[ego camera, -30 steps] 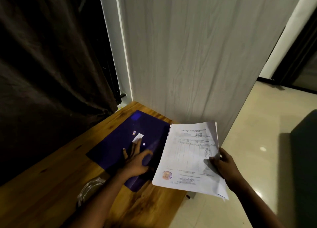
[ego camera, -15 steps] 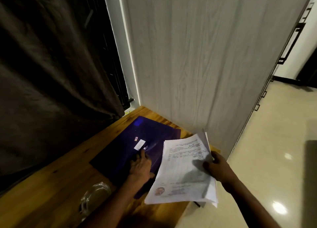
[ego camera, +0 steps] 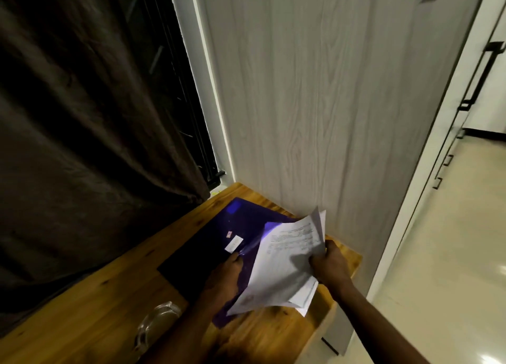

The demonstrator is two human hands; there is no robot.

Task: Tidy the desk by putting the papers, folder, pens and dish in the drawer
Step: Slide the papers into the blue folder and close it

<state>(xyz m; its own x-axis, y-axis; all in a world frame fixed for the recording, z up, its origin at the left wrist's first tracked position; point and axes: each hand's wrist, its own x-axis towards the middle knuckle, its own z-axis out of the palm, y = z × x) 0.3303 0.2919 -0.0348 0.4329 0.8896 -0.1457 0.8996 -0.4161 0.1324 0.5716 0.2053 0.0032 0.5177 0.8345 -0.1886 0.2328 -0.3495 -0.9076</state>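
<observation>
Since no drawer shows anywhere in the frame, progress: early, by my judgement; nothing looks put away yet
Papers [ego camera: 287, 262]: lower centre, a bent sheaf held above the bench, overlapping the right part of the folder
Right hand [ego camera: 328, 265]: grip curled round the sheaf's right edge
Folder [ego camera: 208, 243]: purple, flat on the bench at centre, its cover raised a little just beside the papers
Left hand [ego camera: 224, 279]: on the folder just below its white label [ego camera: 234, 244], partly behind the papers; whether its grip pinches the cover or only presses I cannot tell
Dish [ego camera: 158, 320]: clear glass, lower left of centre on the bench, apart from the folder
Pens: none visible
Bench [ego camera: 95, 309]: wooden, running from lower left to the grey panel [ego camera: 315, 117] at right
Left to do: likely slip the papers into the folder, then move folder, dish and pens to the drawer
</observation>
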